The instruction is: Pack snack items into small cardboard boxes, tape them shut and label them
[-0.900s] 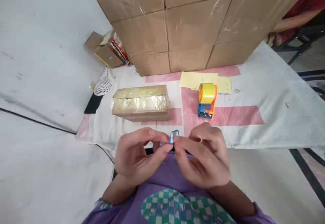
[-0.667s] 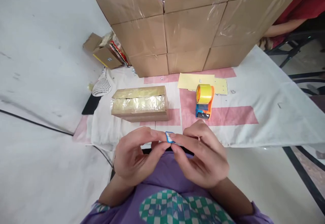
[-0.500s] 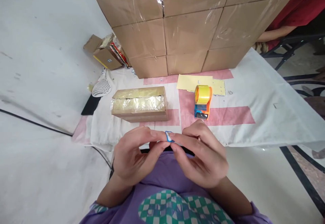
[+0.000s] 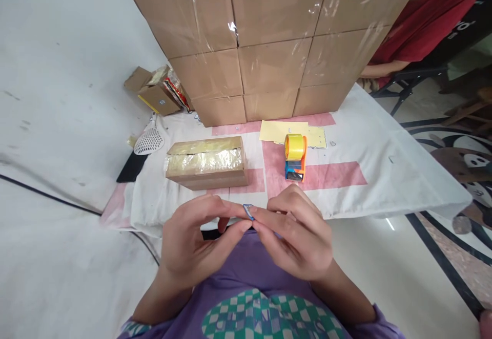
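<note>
My left hand (image 4: 194, 239) and my right hand (image 4: 298, 236) meet in front of my chest, fingertips pinched together on a tiny blue-edged label (image 4: 248, 211). It is seen nearly edge-on, so its face is hard to read. Just beyond my hands lies a tape-wrapped cardboard box (image 4: 205, 163) on a white and pink cloth (image 4: 369, 167). An orange tape dispenser (image 4: 295, 157) with a yellow roll stands beyond my right hand.
A wall of stacked brown cartons (image 4: 269, 42) rises behind the cloth. Yellow paper sheets (image 4: 277, 130) lie by the dispenser. A small open carton (image 4: 154, 93), a white mesh scoop (image 4: 148, 142) and a black slab sit at the left. A person in red (image 4: 415, 26) sits far right.
The label has turned from facing me to nearly edge-on between my fingertips. My head has tilted up a little, showing more of the cartons and the person in red.
</note>
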